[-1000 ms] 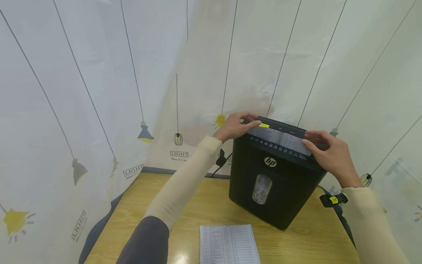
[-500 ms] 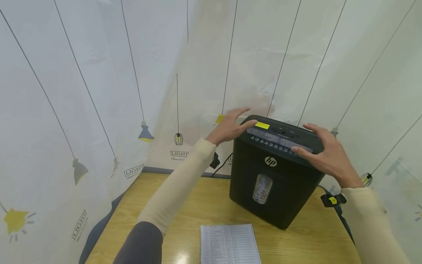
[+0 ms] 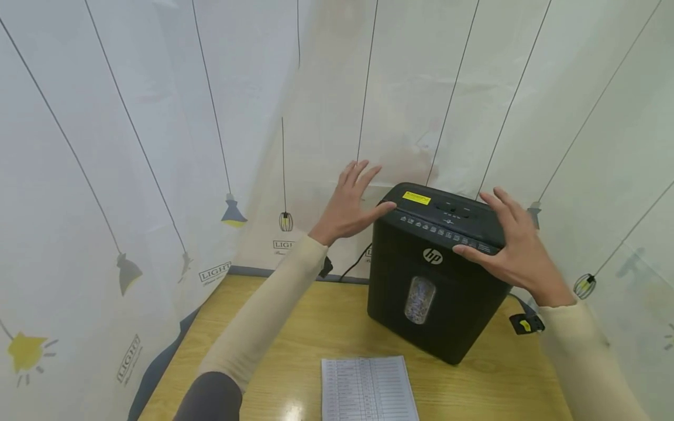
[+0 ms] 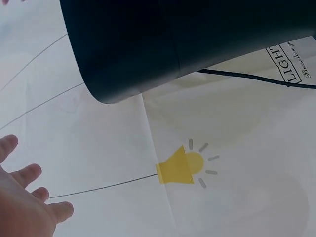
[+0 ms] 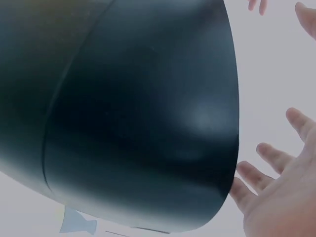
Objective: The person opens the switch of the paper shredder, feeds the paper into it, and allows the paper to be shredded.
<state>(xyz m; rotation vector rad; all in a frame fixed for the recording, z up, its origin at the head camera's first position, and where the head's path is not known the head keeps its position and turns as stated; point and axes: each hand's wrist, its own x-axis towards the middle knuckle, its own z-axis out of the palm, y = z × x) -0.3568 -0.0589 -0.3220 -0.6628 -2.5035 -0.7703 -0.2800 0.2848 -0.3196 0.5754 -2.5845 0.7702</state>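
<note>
A black HP paper shredder (image 3: 437,286) stands on the table, paper scraps showing through its small front window. No sheet shows on its top in the head view. To the upper left of the shredder my left hand (image 3: 344,207) is spread, holding nothing, its thumb near the top's left edge. My right hand (image 3: 521,248) is spread too, by the top's right end, the thumb in front of the rim; whether it touches cannot be told. In the right wrist view the right hand's fingers (image 5: 252,175) lie beside the shredder's dark side (image 5: 148,113).
A printed sheet of paper (image 3: 368,389) lies on the wooden table (image 3: 284,351) in front of the shredder. A black cord (image 3: 355,263) runs from behind the shredder on the left. White wall sheeting (image 3: 253,88) printed with lamps encloses the table.
The printed sheet in the shredder's slot has sunk out of sight. Both hands have come off it and spread, the left moving left.
</note>
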